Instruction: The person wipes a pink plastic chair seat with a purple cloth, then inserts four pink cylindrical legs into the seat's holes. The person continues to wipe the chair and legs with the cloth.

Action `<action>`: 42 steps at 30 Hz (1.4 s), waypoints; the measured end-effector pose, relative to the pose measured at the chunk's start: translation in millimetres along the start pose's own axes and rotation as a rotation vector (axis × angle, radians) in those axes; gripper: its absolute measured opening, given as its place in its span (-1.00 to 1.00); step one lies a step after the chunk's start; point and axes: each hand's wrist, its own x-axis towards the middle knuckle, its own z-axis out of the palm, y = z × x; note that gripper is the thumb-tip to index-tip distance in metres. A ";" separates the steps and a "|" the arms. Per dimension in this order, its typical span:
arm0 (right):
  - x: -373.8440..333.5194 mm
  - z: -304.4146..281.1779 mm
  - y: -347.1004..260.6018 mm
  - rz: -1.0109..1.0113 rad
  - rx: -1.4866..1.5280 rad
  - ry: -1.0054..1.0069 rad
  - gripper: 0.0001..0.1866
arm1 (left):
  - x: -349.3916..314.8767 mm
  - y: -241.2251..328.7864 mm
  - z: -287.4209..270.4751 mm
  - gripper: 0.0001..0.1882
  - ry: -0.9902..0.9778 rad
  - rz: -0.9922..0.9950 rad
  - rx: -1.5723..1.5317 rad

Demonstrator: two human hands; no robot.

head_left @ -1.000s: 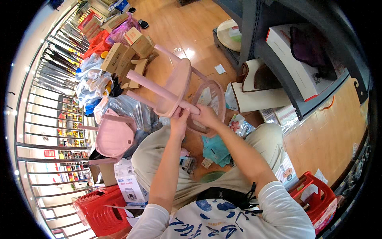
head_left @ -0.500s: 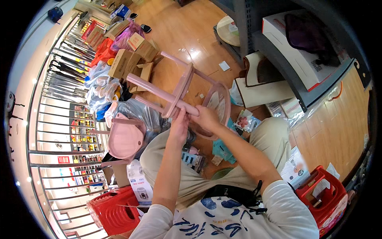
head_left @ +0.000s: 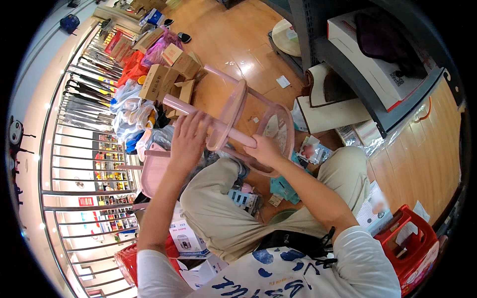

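A pink plastic stool frame (head_left: 229, 116), made of tubular legs joined by rings, is held tilted above my lap. My right hand (head_left: 267, 150) is closed around the near end of one thick pink leg (head_left: 228, 130). Farther along that leg is my left hand (head_left: 191, 133), its fingers stretched out and slightly blurred over the tube; whether the palm touches it is hidden. Behind my left forearm a second pink plastic piece, a stool seat with legs (head_left: 153, 174), is partly covered.
Cardboard boxes (head_left: 160, 82) and plastic bags (head_left: 133, 111) lie along the metal railing at left. A dark shelf (head_left: 348, 79) stands at right. Red plastic stools (head_left: 410, 233) are near my right side; small packets (head_left: 285, 188) lie between my legs.
My left hand has left its place beside my right hand and moved up the leg toward its far end, fingers opening. My right hand keeps hold; the frame has shifted slightly right.
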 end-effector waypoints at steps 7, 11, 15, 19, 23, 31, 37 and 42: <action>2.2 -0.6 3.1 -0.055 0.037 -0.092 -0.51 | 23.9 -19.6 47.9 -0.84 -0.387 0.292 0.136; 14.8 -22.7 -5.6 -0.087 -0.031 -0.241 -0.57 | 38.8 -14.5 44.3 -0.84 -0.384 0.334 0.069; 31.4 -19.6 -4.4 -0.039 0.537 -0.480 -0.59 | 51.8 3.9 39.9 -0.83 -0.322 0.445 0.101; 26.3 -26.9 -14.4 0.068 0.657 -0.570 -0.67 | 50.5 13.0 36.1 -0.82 -0.260 0.517 0.114; 29.4 -15.5 -4.5 -0.043 0.412 -0.431 -0.67 | 43.9 20.6 44.1 -0.81 -0.399 0.448 0.205; 26.4 -2.2 -8.9 -0.048 0.188 -0.197 -0.60 | 55.4 10.6 40.2 -0.85 -0.457 0.470 0.123; 28.5 -5.7 -9.1 -0.042 0.127 -0.200 -0.61 | 54.8 7.6 41.6 -0.86 -0.419 0.466 0.056; 21.2 -8.0 -7.9 0.002 0.176 -0.248 -0.59 | 60.9 -3.0 33.1 -0.84 -0.557 0.405 0.042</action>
